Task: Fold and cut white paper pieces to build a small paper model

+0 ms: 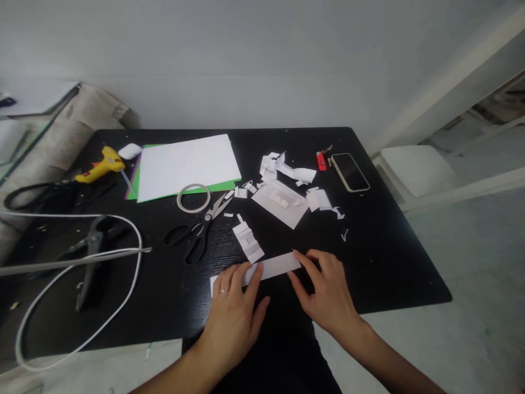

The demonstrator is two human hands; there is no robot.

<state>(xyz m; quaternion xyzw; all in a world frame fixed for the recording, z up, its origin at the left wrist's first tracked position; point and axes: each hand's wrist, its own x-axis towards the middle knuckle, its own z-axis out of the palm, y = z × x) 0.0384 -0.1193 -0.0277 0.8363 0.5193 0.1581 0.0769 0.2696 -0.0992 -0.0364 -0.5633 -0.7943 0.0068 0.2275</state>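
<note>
A white paper strip (279, 265) lies near the front edge of the black table. My left hand (233, 298) rests over the strip's left part, fingers stretched out on it and the thumb apart below. At the strip's right end, my right hand (326, 284) has it between thumb and fingertips. Just beyond the strip is a folded white paper piece (248, 241) with small cut tabs. Farther back sits a larger white paper piece (283, 202) with a raised folded part on top.
Scissors (208, 217) and a tape roll (193, 198) lie left of centre. White and coloured sheets (184, 164), a yellow glue gun (102, 165), a white cable (137, 279) and dark pliers-like cutters (92, 246) are left. Paper scraps (283, 167), a red lighter (320, 161) and a phone (350, 172) are behind.
</note>
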